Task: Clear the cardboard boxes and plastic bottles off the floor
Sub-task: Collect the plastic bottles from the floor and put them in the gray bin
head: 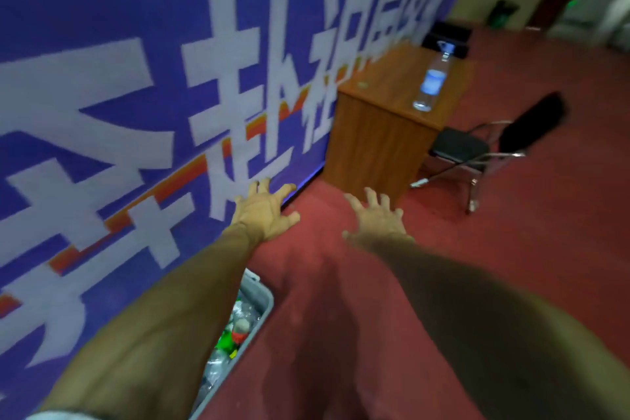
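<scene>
Blue banner [102,78] with large white characters across left and centre of frame, down to floor level. Looks soft-backed; likely to buckle or pull loose if leaned on or snagged.

Red carpet floor [511,249] over right and lower frame. No cardboard boxes or loose bottles in the visible stretch; elsewhere, cannot tell.

Wooden desk [375,133] at upper right, against banner.

Black folding chair [460,147] just right of desk, metal legs splayed onto carpet. Trip hazard on any approach to the desk from that side.

Grey bin [266,297] at lower centre, tight against banner foot, beneath left forearm. Packed with plastic bottles [238,327]. Judged easy to knock with a leg or a swinging arm, tipping the load back onto the floor.

Left hand [264,211] at centre frame, fingers spread, empty, close to banner's lower edge; contact not clear. Right hand [375,218] beside it, well apart, fingers spread, empty.

Clear water bottle [431,82] upright on desk, close to its right edge, far beyond both hands. Tall and narrow: a clumsy one-handed grab could tip it off the edge onto the carpet.

Whole frame blurred; fine detail unreliable.
</scene>
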